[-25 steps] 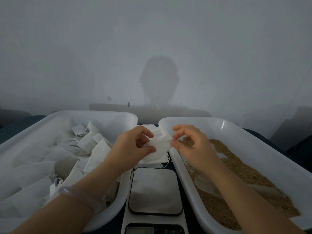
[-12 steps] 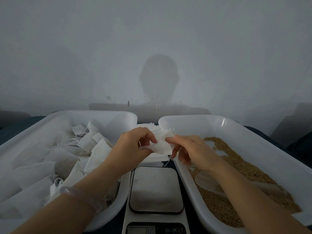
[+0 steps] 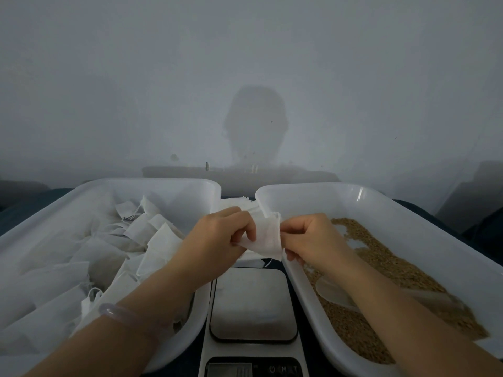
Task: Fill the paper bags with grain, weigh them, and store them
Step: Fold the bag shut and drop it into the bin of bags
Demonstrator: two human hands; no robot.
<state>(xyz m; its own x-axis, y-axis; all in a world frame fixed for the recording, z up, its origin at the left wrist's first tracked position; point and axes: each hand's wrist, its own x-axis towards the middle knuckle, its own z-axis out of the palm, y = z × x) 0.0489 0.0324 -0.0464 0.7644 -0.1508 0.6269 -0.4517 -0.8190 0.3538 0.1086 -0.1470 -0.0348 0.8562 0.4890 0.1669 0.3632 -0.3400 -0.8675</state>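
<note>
White paper bag (image 3: 268,235): being held in the air at the centre of the view, above the 12 o'clock end of the scale and between the two trays; a loose thread is hanging from its lower corner.
Left hand (image 3: 215,238): grasping the bag's 9 o'clock edge, with the fingers curling round the paper.
Right hand (image 3: 313,238): pinching the bag's 3 o'clock edge between thumb and curled fingers, hovering over the grain tray's near rim.
Scale (image 3: 253,303): sitting at 6 o'clock below the hands with its grey plate facing up; the display at the bottom edge is showing too dimly to read.
Left tray (image 3: 152,182): white plastic, lying at 9 o'clock of the scale.
Heap of bags (image 3: 81,257): filling the left tray, white and crumpled, with strings trailing.
Right tray (image 3: 408,210): white plastic, lying at 3 o'clock of the scale.
Grain (image 3: 381,257): brown, covering the right tray's floor.
Scoop (image 3: 334,292): pale, lying in the grain, partly hiding under the right forearm.
Stack of flat bags (image 3: 239,204): lying at 12 o'clock of the held bag, in the gap between the trays.
Bracelet (image 3: 119,312): clear, circling the left wrist at 7 o'clock.
Table (image 3: 32,205): dark blue, showing around the trays.
Wall (image 3: 109,77): grey, carrying a head-shaped shadow at 12 o'clock.
</note>
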